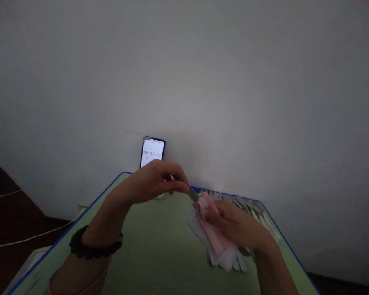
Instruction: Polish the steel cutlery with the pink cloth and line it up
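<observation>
Between finger and thumb, my left hand (160, 180) pinches one end of a flat metal piece of cutlery (193, 194). Its other end runs into a pink and white cloth (213, 229), so I cannot tell its exact kind. My right hand (233, 223) is closed on the cloth, pressing it around the metal with the thumb on top. Loose cloth hangs below the fingers. Under it, the ends of several metal cutlery pieces (240, 262) show on the green table (160, 246).
A row of metal cutlery (215, 195) lies along the table's back right edge, partly behind my right hand. A phone (153, 151) showing a timer leans on the wall (184, 82) behind my left hand. A white cable (33, 237) runs at the left.
</observation>
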The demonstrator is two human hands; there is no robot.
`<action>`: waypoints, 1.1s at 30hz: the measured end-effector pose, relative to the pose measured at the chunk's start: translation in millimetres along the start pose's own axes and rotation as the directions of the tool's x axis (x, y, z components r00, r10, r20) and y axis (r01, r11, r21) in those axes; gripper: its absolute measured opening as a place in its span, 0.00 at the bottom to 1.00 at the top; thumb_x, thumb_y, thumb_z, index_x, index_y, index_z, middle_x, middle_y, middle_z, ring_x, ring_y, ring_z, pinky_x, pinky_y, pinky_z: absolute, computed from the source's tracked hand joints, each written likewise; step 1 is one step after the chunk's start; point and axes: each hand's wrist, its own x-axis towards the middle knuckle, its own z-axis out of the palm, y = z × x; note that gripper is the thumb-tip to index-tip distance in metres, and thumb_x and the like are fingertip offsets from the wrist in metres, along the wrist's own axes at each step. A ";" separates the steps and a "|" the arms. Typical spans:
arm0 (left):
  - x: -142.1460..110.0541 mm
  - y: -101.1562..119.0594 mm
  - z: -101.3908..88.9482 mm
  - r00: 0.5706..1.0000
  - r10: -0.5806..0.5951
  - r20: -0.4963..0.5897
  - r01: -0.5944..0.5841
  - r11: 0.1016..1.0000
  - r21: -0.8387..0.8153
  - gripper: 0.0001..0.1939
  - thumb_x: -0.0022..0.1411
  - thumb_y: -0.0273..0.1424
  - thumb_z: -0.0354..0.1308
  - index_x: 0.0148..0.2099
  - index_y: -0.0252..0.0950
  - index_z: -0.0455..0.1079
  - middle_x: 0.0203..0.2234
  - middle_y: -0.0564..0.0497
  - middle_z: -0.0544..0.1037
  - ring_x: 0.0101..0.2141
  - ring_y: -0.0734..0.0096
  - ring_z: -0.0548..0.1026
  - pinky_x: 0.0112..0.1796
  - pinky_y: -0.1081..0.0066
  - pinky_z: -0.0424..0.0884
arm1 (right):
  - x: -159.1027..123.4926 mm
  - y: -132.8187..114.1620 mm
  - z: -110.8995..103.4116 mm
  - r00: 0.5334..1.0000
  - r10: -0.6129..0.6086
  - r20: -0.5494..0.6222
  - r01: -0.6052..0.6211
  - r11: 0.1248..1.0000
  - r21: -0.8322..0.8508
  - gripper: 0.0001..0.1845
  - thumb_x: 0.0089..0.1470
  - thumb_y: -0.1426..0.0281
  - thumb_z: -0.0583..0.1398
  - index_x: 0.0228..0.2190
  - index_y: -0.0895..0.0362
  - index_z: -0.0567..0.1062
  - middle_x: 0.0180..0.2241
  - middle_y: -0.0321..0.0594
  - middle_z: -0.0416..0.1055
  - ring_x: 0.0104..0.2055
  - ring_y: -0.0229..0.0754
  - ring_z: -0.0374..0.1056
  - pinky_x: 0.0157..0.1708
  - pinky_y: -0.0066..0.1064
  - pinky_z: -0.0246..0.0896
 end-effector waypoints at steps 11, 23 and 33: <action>8.1 -0.9 9.6 0.986 0.089 -0.141 -0.064 0.982 0.177 0.06 0.55 0.31 0.63 0.29 0.34 0.76 0.22 0.55 0.77 0.23 0.78 0.69 0.26 0.80 0.63 | 12.8 -2.6 4.6 0.999 0.036 -0.021 -0.035 0.998 0.046 0.18 0.59 0.58 0.50 0.23 0.56 0.63 0.22 0.32 0.58 0.24 0.34 0.54 0.25 0.26 0.50; 3.5 3.9 4.5 0.833 0.136 -0.536 -0.094 0.990 0.105 0.08 0.56 0.30 0.60 0.26 0.34 0.74 0.16 0.57 0.73 0.17 0.80 0.68 0.19 0.81 0.63 | 3.4 5.2 -10.0 0.912 -0.106 -0.396 0.126 0.992 0.025 0.15 0.59 0.62 0.53 0.44 0.56 0.70 0.43 0.44 0.71 0.44 0.43 0.66 0.42 0.33 0.61; 8.0 16.1 28.8 0.718 0.274 -0.640 -0.195 0.962 0.193 0.08 0.59 0.27 0.59 0.27 0.36 0.74 0.18 0.58 0.73 0.18 0.82 0.69 0.22 0.80 0.66 | -5.8 -24.9 -10.0 0.940 -0.068 -0.335 0.091 0.994 0.054 0.20 0.63 0.58 0.47 0.46 0.56 0.70 0.37 0.39 0.72 0.37 0.40 0.67 0.39 0.31 0.59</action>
